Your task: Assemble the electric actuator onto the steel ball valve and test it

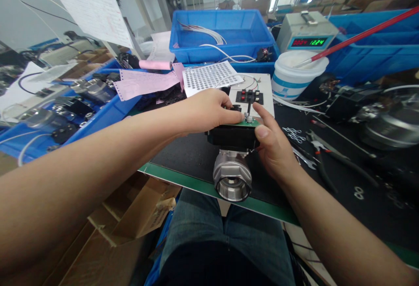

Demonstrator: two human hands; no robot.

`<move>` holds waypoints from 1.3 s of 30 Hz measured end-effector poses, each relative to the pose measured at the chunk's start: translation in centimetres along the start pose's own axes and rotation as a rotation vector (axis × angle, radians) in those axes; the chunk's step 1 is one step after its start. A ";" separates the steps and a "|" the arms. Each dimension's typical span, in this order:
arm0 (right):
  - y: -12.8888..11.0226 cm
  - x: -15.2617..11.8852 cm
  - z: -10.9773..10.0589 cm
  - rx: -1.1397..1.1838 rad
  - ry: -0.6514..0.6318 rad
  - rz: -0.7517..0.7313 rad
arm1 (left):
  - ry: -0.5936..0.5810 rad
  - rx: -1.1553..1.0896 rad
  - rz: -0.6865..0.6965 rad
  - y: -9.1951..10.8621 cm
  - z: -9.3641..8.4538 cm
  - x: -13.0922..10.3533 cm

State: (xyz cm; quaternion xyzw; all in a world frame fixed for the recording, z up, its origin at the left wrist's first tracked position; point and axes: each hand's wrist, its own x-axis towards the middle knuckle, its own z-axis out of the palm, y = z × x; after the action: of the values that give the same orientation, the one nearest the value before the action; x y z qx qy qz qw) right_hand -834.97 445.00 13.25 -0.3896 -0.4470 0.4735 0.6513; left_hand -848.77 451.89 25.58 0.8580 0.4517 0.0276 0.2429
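Note:
A motorized ball valve stands at the table's front edge. Its steel threaded body [233,177] faces me, below a black actuator housing [231,137] with a green circuit board [250,123] on top. My left hand [214,110] reaches over the board with fingers closed; what the fingertips hold is hidden. My right hand [275,144] grips the housing's right side, thumb at its near corner and index finger raised. Between the hands a small silvery part [249,118] sits on the board. Just behind is a white panel [267,98] with a black terminal block [244,97].
Pliers [322,148], a wrench [304,158] and washers [359,193] lie on the right. A white bucket [294,76] stands before a power supply [304,30]. Blue bins [222,52] are at the back, another bin [114,107] at left. An open carton [131,216] is below.

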 end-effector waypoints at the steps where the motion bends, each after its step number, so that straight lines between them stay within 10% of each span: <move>1: 0.0 0.0 0.0 -0.005 0.002 0.002 | 0.000 0.005 0.000 0.0 0.0 0.0; 39: 0.1 0.0 0.0 -0.069 0.004 -0.011 | -0.010 -0.050 -0.012 0.2 -0.1 -0.1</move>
State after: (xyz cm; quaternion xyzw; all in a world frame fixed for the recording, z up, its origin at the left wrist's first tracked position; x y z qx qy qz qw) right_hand -834.95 445.05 13.18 -0.4104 -0.4638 0.4533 0.6410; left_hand -848.68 451.71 25.77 0.8491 0.4547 0.0330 0.2667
